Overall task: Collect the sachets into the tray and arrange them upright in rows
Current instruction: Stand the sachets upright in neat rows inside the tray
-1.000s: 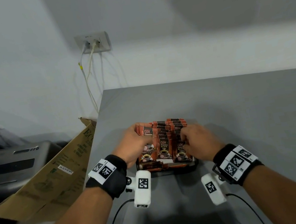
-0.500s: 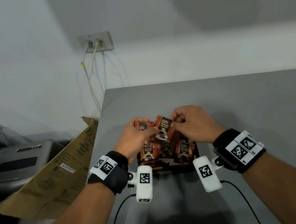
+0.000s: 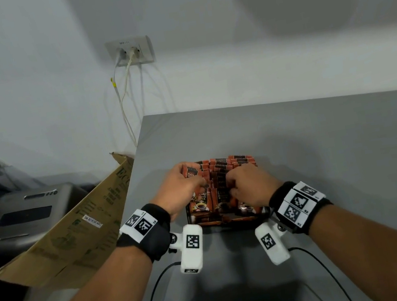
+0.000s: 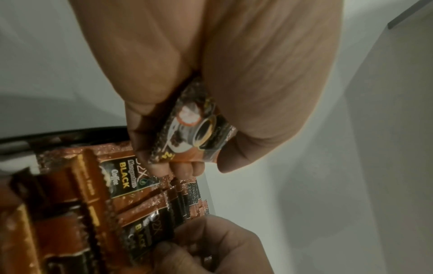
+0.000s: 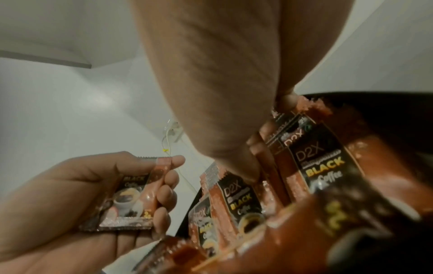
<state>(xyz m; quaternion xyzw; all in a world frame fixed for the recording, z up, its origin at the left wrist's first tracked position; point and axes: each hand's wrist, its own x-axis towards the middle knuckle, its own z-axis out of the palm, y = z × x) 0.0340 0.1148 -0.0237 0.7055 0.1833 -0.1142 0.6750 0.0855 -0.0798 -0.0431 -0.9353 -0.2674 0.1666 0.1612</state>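
A black tray (image 3: 231,224) near the table's front edge holds several orange-and-black coffee sachets (image 3: 230,163) standing upright in rows. My left hand (image 3: 197,182) is over the tray's left side and grips one loose sachet (image 4: 194,129) between thumb and fingers; the same sachet (image 5: 128,200) shows in the right wrist view. My right hand (image 3: 231,184) reaches into the middle and right rows. Its fingertips (image 5: 257,138) and thumb pinch the tops of standing sachets (image 5: 311,163). The hands hide the tray's front rows.
A flattened cardboard box (image 3: 75,232) leans against the grey table's (image 3: 323,156) left edge, with a grey machine (image 3: 21,220) behind it. A wall socket (image 3: 129,52) with white cables hangs above the table's far left corner.
Half a second ago both hands were raised above the tray with a sachet between them. Now they have come down onto the rows, the left still holding a sachet.
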